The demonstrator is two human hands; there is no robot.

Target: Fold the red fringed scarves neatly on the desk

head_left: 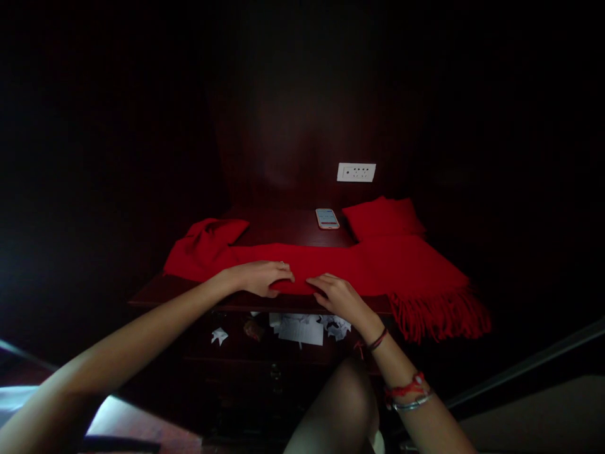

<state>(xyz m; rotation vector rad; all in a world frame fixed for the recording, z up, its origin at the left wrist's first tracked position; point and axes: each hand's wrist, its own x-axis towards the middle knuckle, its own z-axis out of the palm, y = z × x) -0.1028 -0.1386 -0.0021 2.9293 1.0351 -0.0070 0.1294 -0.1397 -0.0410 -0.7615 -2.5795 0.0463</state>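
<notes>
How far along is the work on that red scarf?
Done: the scarf lies stretched along the table edge. In hand: the left hand and right hand rest on its middle. Left: the far end is bunched, and the fringe hangs off.

Phone (327, 218) lying face-up on dark counter (283, 227); white socket plate (356, 172) at one o'clock from it; paper scraps (302, 329) at six o'clock.

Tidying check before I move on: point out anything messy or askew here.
The red scarf lies uneven on the table: left end bunched, fringed right end hanging over the edge. Torn paper scraps clutter the space below the tabletop.
</notes>
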